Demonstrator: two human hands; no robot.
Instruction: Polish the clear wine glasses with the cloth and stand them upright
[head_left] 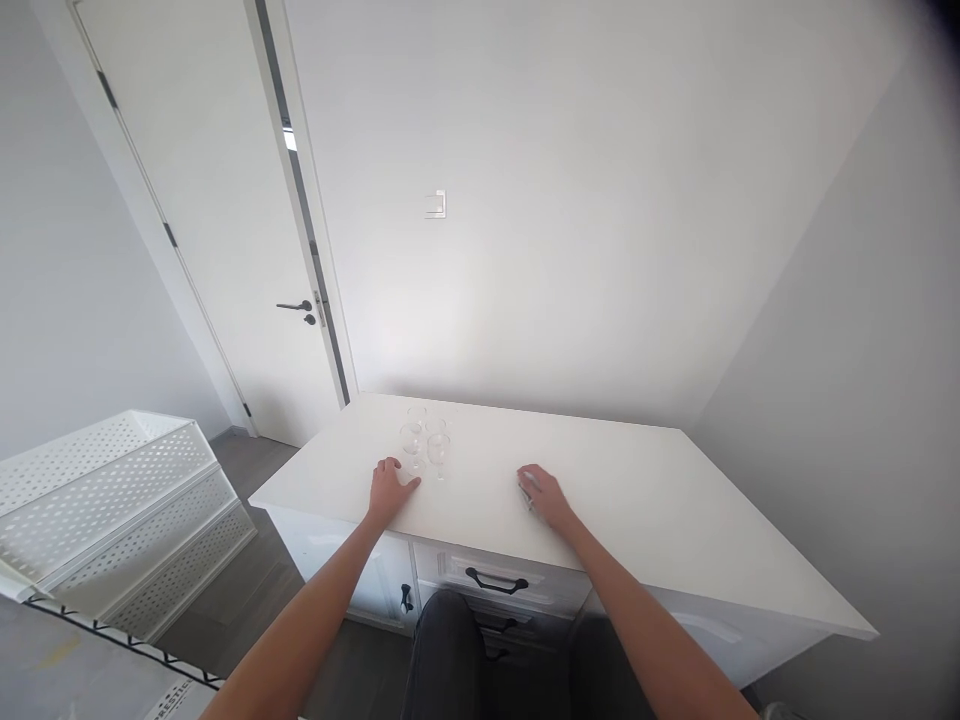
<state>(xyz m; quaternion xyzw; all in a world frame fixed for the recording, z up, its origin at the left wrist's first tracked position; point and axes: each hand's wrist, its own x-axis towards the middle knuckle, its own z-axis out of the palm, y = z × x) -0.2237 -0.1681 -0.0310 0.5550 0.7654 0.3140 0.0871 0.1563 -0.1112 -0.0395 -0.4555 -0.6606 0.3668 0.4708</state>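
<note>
Several small clear stemmed glasses (437, 447) stand in a cluster on the white cabinet top (615, 480), left of its middle. Just in front of them, my left hand (391, 490) rests on the surface. Its thumb and fingers are spread apart, with nothing visible in its grasp. Farther right, my right hand (547, 494) lies low over the top. Its fingers curl around a small shiny, see-through object (526, 497). The hand partly covers this object, so its exact kind does not show.
Below the top are drawers with black handles (496, 581), close to my knees. A white perforated rack (127, 500) stands at the left. Behind it is a white door (202, 200), slightly ajar. A light switch (436, 204) sits on the back wall.
</note>
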